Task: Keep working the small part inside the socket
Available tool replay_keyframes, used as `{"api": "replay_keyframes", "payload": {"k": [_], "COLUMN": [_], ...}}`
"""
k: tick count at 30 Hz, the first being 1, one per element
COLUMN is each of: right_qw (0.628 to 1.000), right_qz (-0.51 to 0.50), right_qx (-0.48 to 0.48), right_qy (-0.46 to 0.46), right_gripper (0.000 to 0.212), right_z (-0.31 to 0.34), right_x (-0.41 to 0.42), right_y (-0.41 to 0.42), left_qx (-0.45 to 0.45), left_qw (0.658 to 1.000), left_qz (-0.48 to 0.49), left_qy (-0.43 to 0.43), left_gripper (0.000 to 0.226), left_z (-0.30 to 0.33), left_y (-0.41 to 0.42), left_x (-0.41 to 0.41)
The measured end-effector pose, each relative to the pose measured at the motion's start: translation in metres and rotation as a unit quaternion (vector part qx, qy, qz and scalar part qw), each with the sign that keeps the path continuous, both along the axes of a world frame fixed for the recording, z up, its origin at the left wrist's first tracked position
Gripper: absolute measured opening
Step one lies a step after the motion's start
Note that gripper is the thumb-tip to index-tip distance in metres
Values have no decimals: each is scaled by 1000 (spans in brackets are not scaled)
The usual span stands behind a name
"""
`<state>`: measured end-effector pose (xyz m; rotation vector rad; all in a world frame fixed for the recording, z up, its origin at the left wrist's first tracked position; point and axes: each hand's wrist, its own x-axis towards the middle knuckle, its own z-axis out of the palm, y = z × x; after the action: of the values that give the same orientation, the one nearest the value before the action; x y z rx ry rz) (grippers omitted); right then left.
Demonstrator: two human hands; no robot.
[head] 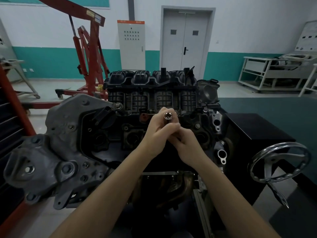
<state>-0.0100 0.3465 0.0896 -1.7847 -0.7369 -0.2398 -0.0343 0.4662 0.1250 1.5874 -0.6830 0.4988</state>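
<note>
Head view, over a dark engine block: left hand curled round a shiny chrome hex socket, open end tilted up toward camera (long axis running down into the palm); right hand touching beneath, grip unclear.

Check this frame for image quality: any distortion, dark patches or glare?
Head view: wide-angle bending bows the door and walls; the engine is dim, its lower recesses nearly black; the socket between the left hand and right hand glints; edges look soft.
</note>
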Motion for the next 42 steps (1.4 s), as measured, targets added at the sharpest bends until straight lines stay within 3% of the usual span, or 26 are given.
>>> {"api": "replay_keyframes", "payload": {"k": [2,5,8,12,16,20,23,29,32,37,42], "right_qw": [1000,994,981,978,990,986,980,987,984,978,982], "right_qz": [-24,-45,-76,-86,-54,-65,-83,-30,-50,-61,-37], "right_qx": [15,105,176,184,73,136,171,104,145,176,141], "right_qy": [3,2,-7,-38,-105,-75,-68,-115,-89,-98,-119], "right_gripper": [19,29,18,21,31,26,21,25,19,19,25], "right_z": [-6,-14,-19,-20,-25,-29,-31,-32,-35,-34,-32], "right_x": [2,-3,-3,0,7,8,8,8,9,7,6], "right_y": [3,13,22,24,16,17,20,13,14,17,14], "left_qx": [40,58,89,32,5,13,23,20,13,24,36], "left_qw": [998,995,987,979,987,995,991,992,995,985,996], "left_qz": [2,29,132,201,161,92,129,127,98,173,84], "left_qy": [44,81,11,-24,-5,18,5,-4,16,-10,14], "left_gripper": [12,13,15,17,28,30,23,32,30,25,31], "left_z": [0,-4,-7,-8,-8,-10,-10,-10,-11,-11,-12], "left_y": [4,9,14,19,24,27,22,17,18,12,14], "left_x": [-3,-8,-11,-15,-19,-22,-24,-24,-24,-24,-27]}}
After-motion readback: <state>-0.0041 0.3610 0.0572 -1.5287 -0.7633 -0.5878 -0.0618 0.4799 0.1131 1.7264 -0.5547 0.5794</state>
